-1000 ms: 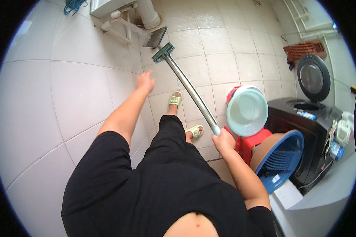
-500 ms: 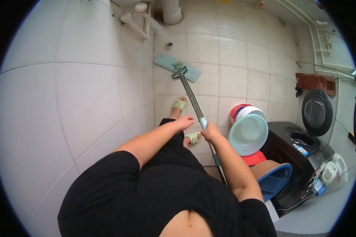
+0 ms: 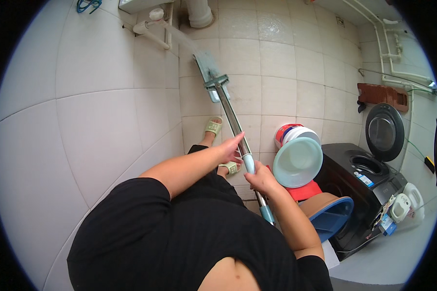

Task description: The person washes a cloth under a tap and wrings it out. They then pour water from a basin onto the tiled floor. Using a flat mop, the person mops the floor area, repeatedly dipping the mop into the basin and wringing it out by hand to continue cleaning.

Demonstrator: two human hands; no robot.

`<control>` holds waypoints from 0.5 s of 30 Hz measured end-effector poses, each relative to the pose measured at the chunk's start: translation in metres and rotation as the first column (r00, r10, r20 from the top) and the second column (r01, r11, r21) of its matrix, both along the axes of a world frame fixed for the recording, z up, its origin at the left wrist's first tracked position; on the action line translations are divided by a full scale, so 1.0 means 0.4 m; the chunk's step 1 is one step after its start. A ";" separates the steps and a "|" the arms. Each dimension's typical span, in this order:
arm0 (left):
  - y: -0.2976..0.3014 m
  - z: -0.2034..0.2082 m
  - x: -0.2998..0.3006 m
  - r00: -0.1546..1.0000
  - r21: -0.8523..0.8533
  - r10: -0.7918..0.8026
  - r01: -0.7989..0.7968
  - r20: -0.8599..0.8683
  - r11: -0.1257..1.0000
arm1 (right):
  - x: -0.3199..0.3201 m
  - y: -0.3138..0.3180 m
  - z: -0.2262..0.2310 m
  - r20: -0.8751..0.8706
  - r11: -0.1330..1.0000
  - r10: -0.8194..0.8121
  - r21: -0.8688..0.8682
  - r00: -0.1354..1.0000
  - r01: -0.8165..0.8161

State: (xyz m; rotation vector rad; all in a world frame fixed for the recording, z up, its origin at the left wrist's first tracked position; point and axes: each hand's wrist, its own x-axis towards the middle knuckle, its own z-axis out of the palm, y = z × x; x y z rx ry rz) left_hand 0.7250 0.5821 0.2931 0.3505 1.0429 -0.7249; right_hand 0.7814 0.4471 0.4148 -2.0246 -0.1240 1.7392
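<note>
A flat mop with a metal pole (image 3: 230, 111) slants from beside my right hip toward the far left. Its pale green head (image 3: 210, 77) is tilted up on edge, and a stream of water (image 3: 182, 38) from a white wall pipe hits it. My right hand (image 3: 262, 178) wraps round the pole at the light blue collar. Farther up, my left hand (image 3: 232, 149) is against the pole's left side, its thumb along the metal and its other fingers partly hidden.
A pale green basin (image 3: 298, 162) leans on a white-and-red bucket (image 3: 286, 131) at right. Nearer are a blue-and-brown tub (image 3: 327, 213) and a black washing machine (image 3: 340, 167) with its lid up. A brown washboard (image 3: 383, 97) stands beyond. A tiled wall (image 3: 97, 126) runs along my left.
The mop head has lifted and turned from flat on the floor to on edge under the water stream. My left hand has come against the pole; my right hand keeps its grip.
</note>
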 end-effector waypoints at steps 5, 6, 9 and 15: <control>-0.036 -0.081 -0.002 0.887 0.042 0.460 -0.458 -0.045 0.888 | 0.003 -0.019 0.096 -0.238 0.977 -0.181 0.070 0.954 0.202; -0.015 -0.092 0.019 0.859 0.118 0.485 -0.471 -0.165 0.874 | -0.016 -0.067 0.106 -0.267 0.976 -0.198 0.033 0.943 0.214; -0.011 -0.133 0.061 0.847 0.232 0.475 -0.425 -0.238 0.875 | -0.059 -0.253 0.151 -0.229 0.979 -0.193 0.013 0.954 0.202; -0.250 0.067 0.144 0.901 -0.123 0.239 -0.300 -0.363 0.946 | -0.020 -0.443 0.602 0.198 0.792 0.334 -0.590 0.922 -0.160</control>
